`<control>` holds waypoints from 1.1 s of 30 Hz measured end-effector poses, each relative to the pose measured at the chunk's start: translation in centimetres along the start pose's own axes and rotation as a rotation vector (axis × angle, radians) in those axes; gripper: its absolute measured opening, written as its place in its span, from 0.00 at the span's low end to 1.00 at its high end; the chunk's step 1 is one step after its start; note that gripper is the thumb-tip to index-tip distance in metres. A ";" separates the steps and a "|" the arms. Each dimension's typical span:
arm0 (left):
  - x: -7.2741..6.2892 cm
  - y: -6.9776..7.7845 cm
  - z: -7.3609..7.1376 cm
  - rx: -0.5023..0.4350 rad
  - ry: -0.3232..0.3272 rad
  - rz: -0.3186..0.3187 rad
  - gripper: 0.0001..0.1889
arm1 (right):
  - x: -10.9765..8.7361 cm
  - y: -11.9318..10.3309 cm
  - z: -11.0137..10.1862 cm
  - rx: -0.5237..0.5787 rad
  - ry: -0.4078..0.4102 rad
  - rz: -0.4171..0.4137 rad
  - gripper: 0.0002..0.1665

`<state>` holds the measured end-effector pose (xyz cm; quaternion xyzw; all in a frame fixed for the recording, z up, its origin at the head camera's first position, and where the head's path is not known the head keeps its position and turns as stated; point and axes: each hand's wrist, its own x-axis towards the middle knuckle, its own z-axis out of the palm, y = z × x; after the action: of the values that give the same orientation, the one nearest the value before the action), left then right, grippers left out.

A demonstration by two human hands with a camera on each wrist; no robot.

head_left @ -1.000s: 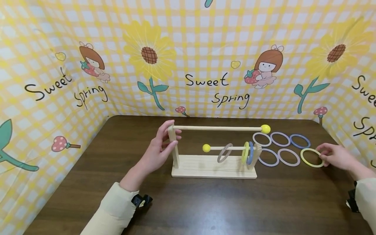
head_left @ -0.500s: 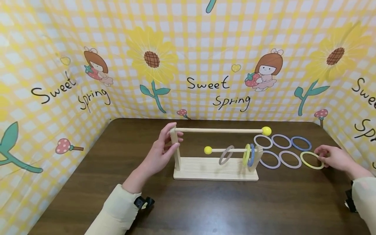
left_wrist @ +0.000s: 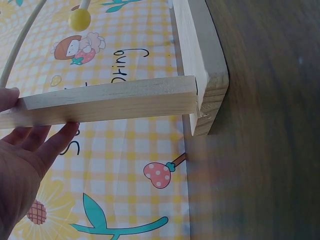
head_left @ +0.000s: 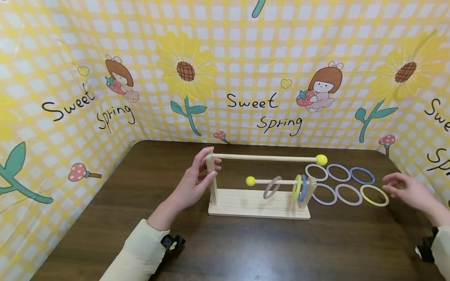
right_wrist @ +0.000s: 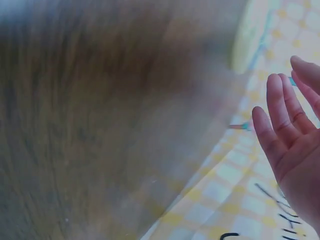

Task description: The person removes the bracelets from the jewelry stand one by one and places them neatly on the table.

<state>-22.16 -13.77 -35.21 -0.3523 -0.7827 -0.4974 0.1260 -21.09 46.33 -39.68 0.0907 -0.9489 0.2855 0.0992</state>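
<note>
My left hand (head_left: 191, 185) grips the left post (head_left: 212, 183) of a pale wooden ring stand (head_left: 260, 205). In the left wrist view the thumb and fingers lie on opposite sides of that post (left_wrist: 145, 100). The stand's lower rod (head_left: 260, 182) carries a tilted greyish ring (head_left: 268, 191), a yellow ring (head_left: 296, 189) and a blue ring (head_left: 303, 193). A second yellow ring (head_left: 362, 195) lies flat on the table, at the right end of the front row. Just right of it is my right hand (head_left: 409, 191), holding nothing; its fingers look relaxed in the right wrist view.
Several more rings lie flat right of the stand in two rows, among them a blue ring (head_left: 362, 168) and a lilac ring (head_left: 349, 203). The upper rod (head_left: 263, 158) ends in a yellow ball (head_left: 321, 160). A patterned cloth (head_left: 246, 70) walls the brown table (head_left: 211, 249).
My right hand has let go of the yellow ring on the table and moved slightly right of it. The left hand keeps its grip on the post. The head view has shifted a little.
</note>
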 end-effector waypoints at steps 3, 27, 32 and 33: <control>-0.1 0.0 0.0 0.001 0.002 -0.002 0.34 | -0.3 -1.1 -0.2 0.032 0.061 -0.012 0.11; 0.0 -0.2 0.2 -0.003 -0.001 0.023 0.34 | -3.1 -15.9 5.3 0.527 0.200 -0.277 0.22; 0.1 -0.2 0.2 0.005 0.004 0.021 0.34 | -3.2 -18.1 6.9 0.565 0.195 -0.295 0.21; 0.0 -0.2 0.1 0.005 0.003 0.021 0.34 | -3.2 -18.5 7.2 0.601 0.188 -0.295 0.20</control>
<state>-22.31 -13.68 -35.40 -0.3595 -0.7800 -0.4945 0.1335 -14.72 27.44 -36.65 0.2256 -0.7857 0.5419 0.1951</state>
